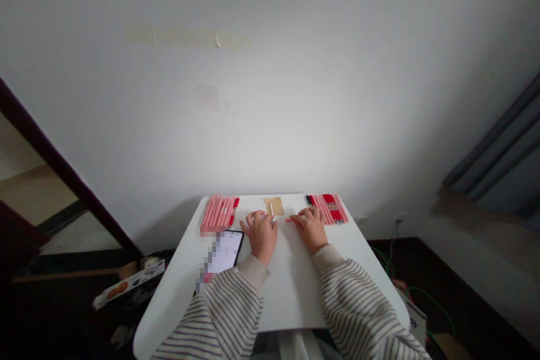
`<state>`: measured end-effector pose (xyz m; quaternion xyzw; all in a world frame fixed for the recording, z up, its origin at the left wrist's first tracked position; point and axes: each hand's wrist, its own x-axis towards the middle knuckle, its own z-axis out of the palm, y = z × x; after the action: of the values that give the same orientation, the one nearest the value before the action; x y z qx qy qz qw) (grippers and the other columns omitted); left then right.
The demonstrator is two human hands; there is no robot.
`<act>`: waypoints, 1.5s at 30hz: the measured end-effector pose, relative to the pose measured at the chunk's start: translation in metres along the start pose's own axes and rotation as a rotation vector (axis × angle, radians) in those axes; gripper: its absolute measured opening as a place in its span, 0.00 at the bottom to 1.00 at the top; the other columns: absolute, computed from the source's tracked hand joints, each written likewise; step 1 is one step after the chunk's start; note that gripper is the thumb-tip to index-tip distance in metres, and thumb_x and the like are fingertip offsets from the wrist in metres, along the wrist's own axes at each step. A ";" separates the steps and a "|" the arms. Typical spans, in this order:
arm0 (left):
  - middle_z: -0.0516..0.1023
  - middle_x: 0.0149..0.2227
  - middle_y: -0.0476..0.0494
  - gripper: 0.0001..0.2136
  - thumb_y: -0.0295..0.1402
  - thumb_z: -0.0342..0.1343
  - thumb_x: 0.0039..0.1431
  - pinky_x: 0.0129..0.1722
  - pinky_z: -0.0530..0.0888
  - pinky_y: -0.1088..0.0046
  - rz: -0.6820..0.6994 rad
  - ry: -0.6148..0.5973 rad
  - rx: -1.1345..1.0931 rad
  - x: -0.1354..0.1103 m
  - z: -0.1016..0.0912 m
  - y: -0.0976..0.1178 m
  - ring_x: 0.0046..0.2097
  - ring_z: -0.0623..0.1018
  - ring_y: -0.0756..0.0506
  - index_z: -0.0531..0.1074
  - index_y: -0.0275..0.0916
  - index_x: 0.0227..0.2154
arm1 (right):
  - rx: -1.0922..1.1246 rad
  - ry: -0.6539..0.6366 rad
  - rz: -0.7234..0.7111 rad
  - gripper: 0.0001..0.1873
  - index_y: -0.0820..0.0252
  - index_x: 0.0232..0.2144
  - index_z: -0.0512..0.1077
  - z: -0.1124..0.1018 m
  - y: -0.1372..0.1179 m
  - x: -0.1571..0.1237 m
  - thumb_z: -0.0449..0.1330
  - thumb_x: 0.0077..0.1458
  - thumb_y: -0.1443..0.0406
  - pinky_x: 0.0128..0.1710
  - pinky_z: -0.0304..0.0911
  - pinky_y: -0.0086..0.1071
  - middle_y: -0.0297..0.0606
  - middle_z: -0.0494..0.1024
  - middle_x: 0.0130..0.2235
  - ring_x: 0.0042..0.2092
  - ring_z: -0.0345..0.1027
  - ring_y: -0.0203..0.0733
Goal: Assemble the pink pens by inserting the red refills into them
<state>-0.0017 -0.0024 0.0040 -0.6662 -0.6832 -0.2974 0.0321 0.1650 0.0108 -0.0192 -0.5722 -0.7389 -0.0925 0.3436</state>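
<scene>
My left hand [261,236] rests on the white table [291,292], palm down, with its bent fingers apart. Just beyond its fingertips, a short white stick [271,209] lies across a small tan piece of paper [277,205]. My right hand [313,229] is closed around one end of a short pink pen part [290,220], which points left toward my other hand. To the left lies a row of pink pen barrels [218,211] with red pieces at its edge. Beyond my right hand, pink, red and black pens [333,208] lie side by side.
A phone [225,250] with a lit screen lies beside my left forearm, partly blurred out. The wall [270,95] rises directly behind the table. Boxes [130,281] are on the floor at left; green cables [382,259] and a curtain [502,140] are at right.
</scene>
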 end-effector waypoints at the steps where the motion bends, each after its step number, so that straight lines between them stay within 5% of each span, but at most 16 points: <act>1: 0.71 0.48 0.43 0.08 0.36 0.55 0.54 0.55 0.55 0.45 0.000 0.001 0.001 0.000 0.000 0.000 0.54 0.62 0.38 0.76 0.47 0.36 | -0.002 -0.006 -0.003 0.09 0.42 0.38 0.77 0.001 0.000 0.000 0.59 0.56 0.63 0.49 0.48 0.47 0.38 0.74 0.38 0.48 0.55 0.49; 45: 0.72 0.45 0.43 0.06 0.35 0.56 0.52 0.56 0.54 0.46 0.032 0.024 0.003 0.003 0.008 -0.002 0.52 0.63 0.38 0.76 0.43 0.32 | 0.079 -0.139 0.152 0.13 0.47 0.43 0.76 -0.005 -0.001 -0.002 0.62 0.53 0.63 0.51 0.47 0.43 0.34 0.77 0.43 0.50 0.57 0.48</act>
<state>-0.0014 0.0041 -0.0020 -0.6733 -0.6724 -0.3041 0.0461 0.1660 0.0062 -0.0168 -0.6178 -0.7183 0.0027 0.3198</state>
